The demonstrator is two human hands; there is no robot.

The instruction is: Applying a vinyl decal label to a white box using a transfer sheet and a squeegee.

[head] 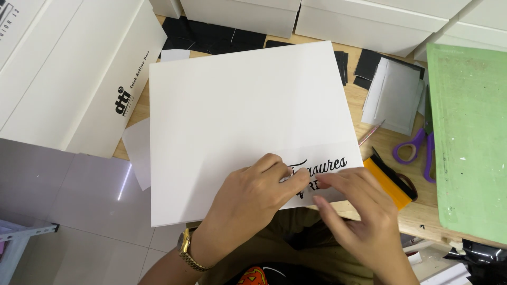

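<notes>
Two hands [253,195] — one white box [237,121]; one purple scissors [417,150], one yellow squeegee [388,182], one green mat [467,137]

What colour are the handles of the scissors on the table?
Purple. The scissors lie beside the green mat, seen clearly in the head view.

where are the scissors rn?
Head view, right side: the purple-handled scissors lie on the wooden table, between the yellow squeegee and the green cutting mat, beyond the right hand.

One camera sits on my head, looking steeply down and close at my left hand [253,192] and right hand [364,214] over the wooden surface [422,214]; floor shows at left.
</notes>
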